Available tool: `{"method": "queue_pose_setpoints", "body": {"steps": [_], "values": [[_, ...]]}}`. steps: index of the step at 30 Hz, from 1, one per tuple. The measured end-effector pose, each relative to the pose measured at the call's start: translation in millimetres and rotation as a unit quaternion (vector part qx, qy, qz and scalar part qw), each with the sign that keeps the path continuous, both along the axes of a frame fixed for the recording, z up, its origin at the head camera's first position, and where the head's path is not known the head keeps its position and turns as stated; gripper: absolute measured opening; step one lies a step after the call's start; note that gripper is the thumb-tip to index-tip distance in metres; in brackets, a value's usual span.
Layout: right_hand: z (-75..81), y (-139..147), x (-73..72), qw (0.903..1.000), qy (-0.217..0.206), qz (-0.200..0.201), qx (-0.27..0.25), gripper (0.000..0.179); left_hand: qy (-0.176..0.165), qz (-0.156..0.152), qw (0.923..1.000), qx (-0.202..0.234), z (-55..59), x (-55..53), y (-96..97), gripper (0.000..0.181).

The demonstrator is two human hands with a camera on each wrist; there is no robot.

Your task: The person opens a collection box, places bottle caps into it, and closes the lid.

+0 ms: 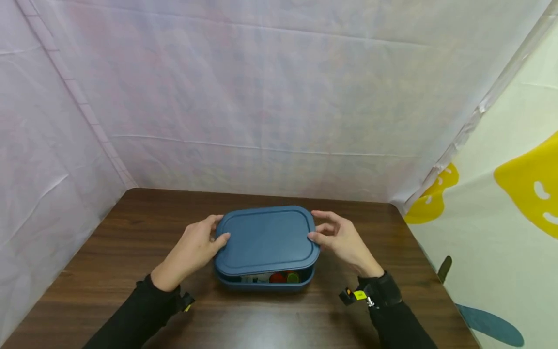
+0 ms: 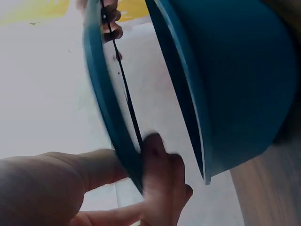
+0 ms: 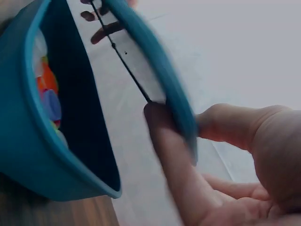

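Note:
A blue rectangular lid [image 1: 266, 240] is held above a matching blue box [image 1: 266, 287] on the table. My left hand [image 1: 196, 247] pinches the lid's left end, thumb on top and fingers underneath. At the opposite end my right hand [image 1: 342, 240] grips it the same way. Both wrist views show a gap between the lid [image 2: 106, 94] and the box's rim. Inside the box [image 3: 28, 117] lie several small colourful items [image 3: 49, 94], among them red, green, orange and purple ones; the lid hides most of them in the head view.
The box stands on a dark brown wooden table [image 1: 131, 232]. Pale cloth [image 1: 261, 97] hangs behind the table and along its left side. On the right is a light sheet [image 1: 492, 232] printed with yellow smiling shapes.

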State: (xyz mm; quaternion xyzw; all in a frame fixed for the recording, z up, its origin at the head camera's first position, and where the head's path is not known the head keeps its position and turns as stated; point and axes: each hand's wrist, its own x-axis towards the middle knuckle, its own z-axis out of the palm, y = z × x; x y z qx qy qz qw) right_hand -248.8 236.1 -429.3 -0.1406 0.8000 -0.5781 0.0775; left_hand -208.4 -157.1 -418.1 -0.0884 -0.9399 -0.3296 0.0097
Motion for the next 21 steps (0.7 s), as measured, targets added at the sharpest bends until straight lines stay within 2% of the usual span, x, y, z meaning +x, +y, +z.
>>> {"method": "queue_pose_setpoints", "body": {"steps": [6,12,21], "values": [[-6.4,-6.8,7.6,0.9979,-0.012,0.004,0.063,0.066,0.008,-0.009,0.9998,-0.016,-6.0,1.8,-0.2,0.06],[-12.0,-13.4,11.9,0.9947,-0.001,-0.012,0.102,0.063,0.009,-0.001,0.999,-0.043,-15.1,-2.4,3.7,0.06],[-15.4,-18.8,13.1,0.9872,-0.001,-0.05,0.151,0.056,0.041,-0.023,0.9972,-0.058,-22.6,-3.6,6.0,0.051]]}}
